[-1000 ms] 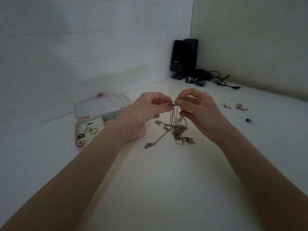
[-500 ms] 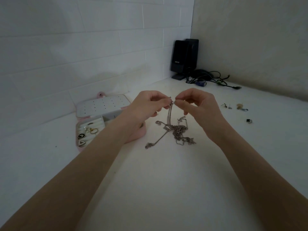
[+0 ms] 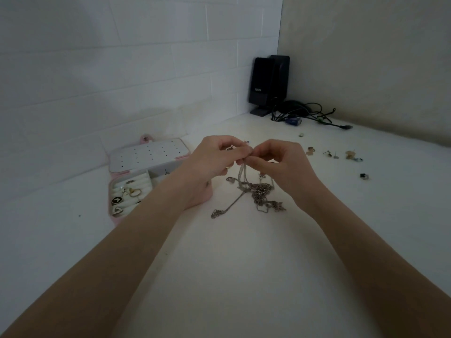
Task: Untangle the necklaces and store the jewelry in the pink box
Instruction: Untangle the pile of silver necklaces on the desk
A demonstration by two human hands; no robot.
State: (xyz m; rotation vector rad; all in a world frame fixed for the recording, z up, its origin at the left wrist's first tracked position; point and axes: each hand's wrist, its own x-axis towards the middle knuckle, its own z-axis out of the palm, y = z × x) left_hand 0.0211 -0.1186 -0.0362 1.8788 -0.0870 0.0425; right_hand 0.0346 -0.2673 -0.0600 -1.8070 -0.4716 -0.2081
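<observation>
A knot of silver necklaces (image 3: 261, 193) lies on the white table, with strands rising to my fingers. My left hand (image 3: 217, 159) and my right hand (image 3: 278, 164) meet above it, fingertips pinching the same raised chain strands. The pink box (image 3: 113, 191) stands open at the left, its white perforated lid (image 3: 148, 154) leaning back. Rings and pendants sit in its ring rolls; my left forearm hides its right part.
Loose earrings and small jewelry pieces (image 3: 336, 154) are scattered at the right, with a dark ring (image 3: 364, 176) nearer. Black speakers (image 3: 268, 84) and a cable bundle (image 3: 305, 115) fill the far corner. White tiled wall runs along the left.
My hands have drawn closer together and dropped slightly, the fingertips now touching over the raised strands. The tangle on the table lies as before.
</observation>
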